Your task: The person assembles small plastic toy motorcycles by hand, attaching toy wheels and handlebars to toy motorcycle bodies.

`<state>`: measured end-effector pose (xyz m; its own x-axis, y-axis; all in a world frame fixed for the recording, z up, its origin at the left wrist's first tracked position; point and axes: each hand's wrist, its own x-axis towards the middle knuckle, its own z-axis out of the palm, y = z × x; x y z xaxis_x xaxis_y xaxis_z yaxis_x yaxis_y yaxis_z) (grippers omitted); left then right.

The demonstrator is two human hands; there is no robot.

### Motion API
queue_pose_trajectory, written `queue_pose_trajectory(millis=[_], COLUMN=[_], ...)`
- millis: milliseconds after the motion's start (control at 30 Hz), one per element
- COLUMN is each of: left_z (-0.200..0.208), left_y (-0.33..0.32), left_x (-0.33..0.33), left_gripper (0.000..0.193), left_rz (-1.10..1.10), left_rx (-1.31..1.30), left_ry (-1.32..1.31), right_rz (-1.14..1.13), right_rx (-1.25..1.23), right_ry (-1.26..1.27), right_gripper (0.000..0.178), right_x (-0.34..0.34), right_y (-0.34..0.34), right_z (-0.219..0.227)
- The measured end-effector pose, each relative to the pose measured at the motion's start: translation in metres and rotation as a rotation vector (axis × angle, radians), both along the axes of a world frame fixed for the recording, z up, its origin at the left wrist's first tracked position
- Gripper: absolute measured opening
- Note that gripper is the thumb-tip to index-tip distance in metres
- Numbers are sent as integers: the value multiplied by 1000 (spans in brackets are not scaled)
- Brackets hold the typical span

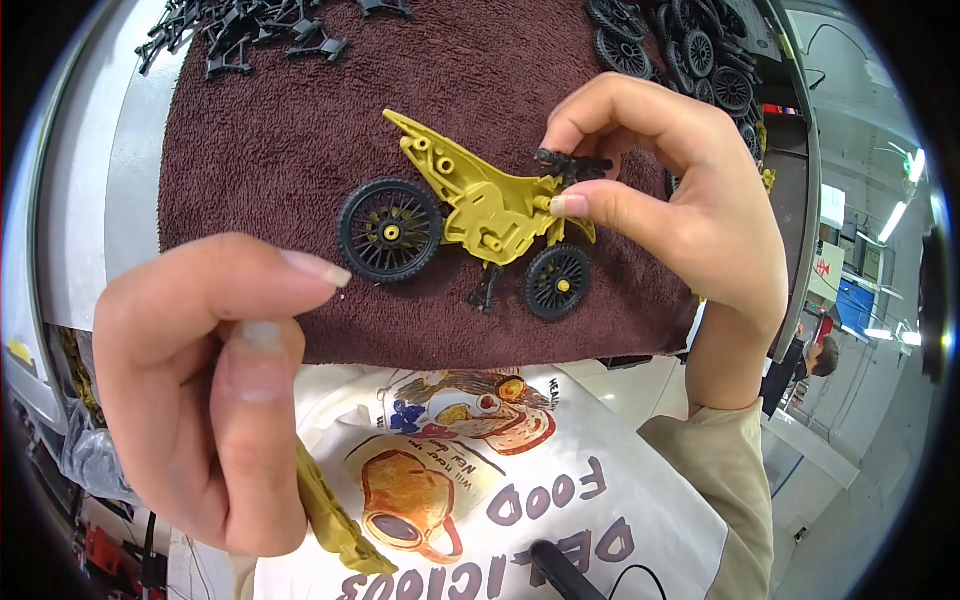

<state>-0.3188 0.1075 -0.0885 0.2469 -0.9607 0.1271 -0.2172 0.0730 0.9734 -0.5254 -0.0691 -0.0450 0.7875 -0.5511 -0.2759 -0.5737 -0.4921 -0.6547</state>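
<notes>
My right hand [690,190] is closed on a toy motorbike [492,218], pinching its front end beside the black handlebar [580,167]. The bike has a yellow body half with its hollow inner side and pegs showing. A larger black spoked wheel [365,235] sits at its left end, a smaller-looking wheel [557,282] at lower right, and a black stand [485,290] hangs below. My left hand [215,390] is curled near the larger wheel, apart from it. Another yellow plastic piece [345,525] sticks out from behind the left thumb, held in the palm; its upper part is hidden.
A brown towel [270,160] covers the work surface. Black frame-like parts [250,35] lie at its far left, and a heap of black wheels [700,55] at far right. A printed white apron [620,490] covers my lap. Another person [805,365] is in the background at right.
</notes>
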Motion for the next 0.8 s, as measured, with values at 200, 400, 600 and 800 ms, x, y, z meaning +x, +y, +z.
queue_pose_trajectory(millis=[200, 400, 600, 800], left_z=[20, 27, 11, 24], left_y=[-3, 2, 2, 0], left_x=[-12, -10, -15, -14], left_gripper=[17, 15, 7, 51], left_rz=[71, -29, -73, -106], left_rx=[241, 354, 185, 347], left_ry=[-3, 95, -16, 125], right_rz=[-126, -304, -334, -277], right_rx=[201, 468, 526, 428], right_ry=[-99, -260, -387, -706], right_gripper=[22, 27, 28, 28], right_x=[-1, 0, -11, -4], right_y=[8, 15, 17, 33], right_z=[2, 5, -4, 3])
